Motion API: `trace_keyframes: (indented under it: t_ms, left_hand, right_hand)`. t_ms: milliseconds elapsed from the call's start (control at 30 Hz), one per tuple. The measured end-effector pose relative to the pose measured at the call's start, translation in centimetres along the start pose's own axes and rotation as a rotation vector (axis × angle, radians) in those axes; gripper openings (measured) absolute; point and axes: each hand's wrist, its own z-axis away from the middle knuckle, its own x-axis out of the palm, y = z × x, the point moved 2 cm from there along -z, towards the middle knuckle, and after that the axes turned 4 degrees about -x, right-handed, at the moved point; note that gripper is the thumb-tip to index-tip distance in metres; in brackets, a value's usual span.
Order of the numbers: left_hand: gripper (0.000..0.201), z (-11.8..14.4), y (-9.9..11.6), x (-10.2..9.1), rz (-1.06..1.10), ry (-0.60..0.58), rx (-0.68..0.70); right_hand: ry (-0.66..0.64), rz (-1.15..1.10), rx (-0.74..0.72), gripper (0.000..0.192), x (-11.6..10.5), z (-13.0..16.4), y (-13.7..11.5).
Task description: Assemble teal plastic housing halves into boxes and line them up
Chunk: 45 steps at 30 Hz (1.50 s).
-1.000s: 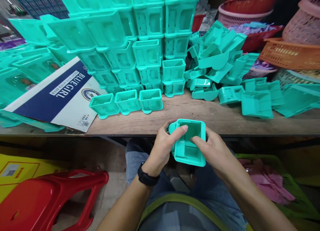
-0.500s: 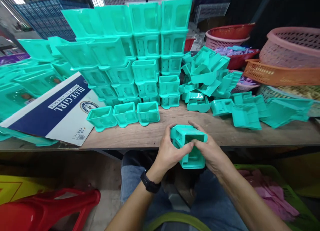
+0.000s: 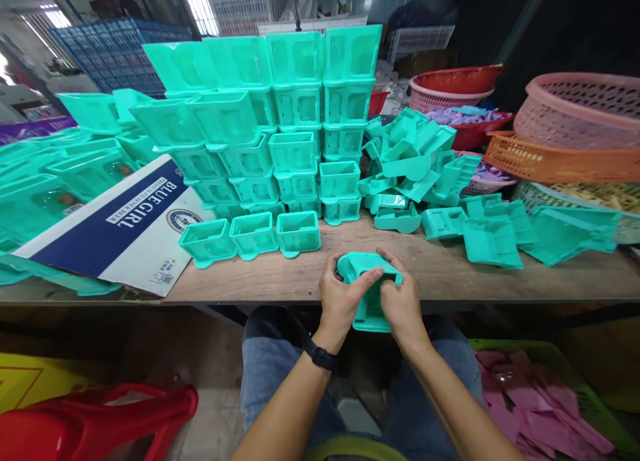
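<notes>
Between both hands, at the table's front edge, a hollow turquoise plastic box (image 3: pixel 371 320) is held with its opening toward me. My left hand (image 3: pixel 341 298) grips its left side, thumb over the upper rim. On the other side my right hand (image 3: pixel 401 301) wraps the wall, its thumb reaching into the opening. The fingers behind the box are partly hidden. Three similar small boxes (image 3: pixel 254 234) stand in a row on the wooden table (image 3: pixel 280 278), left of the hands. Behind them rise tall stacks of turquoise boxes (image 3: pixel 295 151).
Loose turquoise parts (image 3: pixel 410 154) lie heaped to the right. A printed cardboard sheet (image 3: pixel 145 228) leans at the left against more turquoise pieces. Pink and orange baskets (image 3: pixel 560 164) stand at the far right. Below are a red stool (image 3: pixel 100 418) and a green crate (image 3: pixel 555 358) with pink pieces.
The box has turned in my hands and sits slightly further left. My right hand has moved left, and its thumb now goes deeper into the opening. The view has tilted up slightly.
</notes>
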Motion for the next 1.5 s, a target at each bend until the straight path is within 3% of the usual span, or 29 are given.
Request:
trace_keyframes:
  t_ms: [267, 433, 567, 700, 800, 900, 967, 1067, 1167, 1267, 1500]
  left_hand:
    - [0.065, 0.3, 0.5, -0.7, 0.046, -0.155, -0.027]
    - [0.079, 1.5, 1.1, -1.7, -0.043, -0.251, 0.064]
    - [0.091, 4.4, 1.1, -3.8, -0.032, -0.369, 0.016]
    - [0.083, 8.3, 0.2, -5.9, 0.164, -0.592, -0.228]
    - [0.069, 10.8, -1.0, -6.8, 0.194, -0.548, -0.528]
    - [0.064, 12.4, -2.2, -7.0, 0.266, -0.515, -0.734]
    - [0.062, 13.1, -2.6, -7.0, 0.289, -0.555, -0.713]
    - [0.064, 13.6, -3.1, -7.2, 0.283, -0.599, -0.601]
    - [0.069, 13.9, -3.5, -7.4, 0.239, -0.619, -0.516]
    - [0.068, 14.1, -3.6, -7.5, 0.223, -0.669, -0.415]
    - [0.061, 14.6, -3.5, -8.0, 0.251, -0.679, -0.268]
  right_hand:
    - [-0.158, -0.035, -0.020, 0.073, -1.5, -0.2, 0.6]
    - [-0.513, -0.037, -0.182, 0.091, -4.6, 0.6, -0.1]
    - [-0.416, 0.063, -0.362, 0.086, -5.7, 4.5, -0.3]
    - [-0.312, 0.174, -0.520, 0.073, -5.4, 10.1, 0.5]
    - [-0.363, 0.175, -0.531, 0.087, -5.6, 13.5, 1.8]
    - [-0.541, 0.093, -0.376, 0.111, -5.9, 15.7, 3.8]
    - [-0.633, -0.014, -0.170, 0.112, -5.9, 16.4, 5.1]
    - [-0.650, -0.169, 0.143, 0.093, -5.7, 16.7, 5.8]
    - [-0.726, -0.212, 0.308, 0.099, -5.7, 16.6, 5.1]
    - [-0.776, -0.151, 0.314, 0.101, -6.2, 16.5, 4.0]
    - [-0.695, -0.096, 0.085, 0.072, -6.4, 17.6, 4.4]
